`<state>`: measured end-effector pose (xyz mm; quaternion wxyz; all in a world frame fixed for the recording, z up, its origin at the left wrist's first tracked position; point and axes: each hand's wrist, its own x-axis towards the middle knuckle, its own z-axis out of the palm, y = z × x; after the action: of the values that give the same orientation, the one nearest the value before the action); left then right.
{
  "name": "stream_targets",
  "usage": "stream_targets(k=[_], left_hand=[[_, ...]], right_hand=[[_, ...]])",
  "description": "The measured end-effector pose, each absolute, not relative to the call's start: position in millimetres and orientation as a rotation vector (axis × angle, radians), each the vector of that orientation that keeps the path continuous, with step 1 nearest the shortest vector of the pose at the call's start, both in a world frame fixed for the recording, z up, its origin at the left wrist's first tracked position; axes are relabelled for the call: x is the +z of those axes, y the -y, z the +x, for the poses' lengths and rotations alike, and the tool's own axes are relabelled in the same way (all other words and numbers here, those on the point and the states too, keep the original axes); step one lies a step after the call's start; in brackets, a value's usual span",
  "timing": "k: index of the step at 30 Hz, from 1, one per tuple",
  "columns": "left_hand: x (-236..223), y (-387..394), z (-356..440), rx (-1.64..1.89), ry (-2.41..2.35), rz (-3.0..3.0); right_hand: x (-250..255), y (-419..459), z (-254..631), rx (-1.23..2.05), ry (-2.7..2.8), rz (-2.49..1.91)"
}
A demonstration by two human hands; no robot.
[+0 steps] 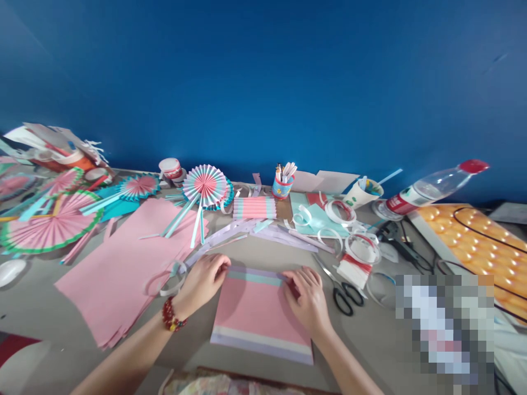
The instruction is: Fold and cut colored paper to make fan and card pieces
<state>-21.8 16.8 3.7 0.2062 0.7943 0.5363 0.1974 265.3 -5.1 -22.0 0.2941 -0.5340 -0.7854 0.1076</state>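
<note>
No lettering readable; print on red-and-white label [401, 203] of plastic bottle [440, 184] blurred.

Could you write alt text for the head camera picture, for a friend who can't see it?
A person's left hand and right hand touch the far corners of a stripe-edged pink sheet on a grey table. Scissors lie to the right; pink paper and pleated fans to the left, before a blue wall.

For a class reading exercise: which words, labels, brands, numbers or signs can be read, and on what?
No text can be read with certainty.
Bottle label: too blurred.
White cup: green mark, too small.
Pen pot: yellow design, too small.
Red-and-white tub: too blurred.
</note>
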Motion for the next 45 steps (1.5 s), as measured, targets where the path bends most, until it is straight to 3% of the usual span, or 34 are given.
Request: stream_targets(k=[45], left_hand=[[5.3,-16.5,-19.5,0.529,-1.518,2.256]], right_hand=[[-24.2,4.6,264.3,0.282,2.087,-1.456]])
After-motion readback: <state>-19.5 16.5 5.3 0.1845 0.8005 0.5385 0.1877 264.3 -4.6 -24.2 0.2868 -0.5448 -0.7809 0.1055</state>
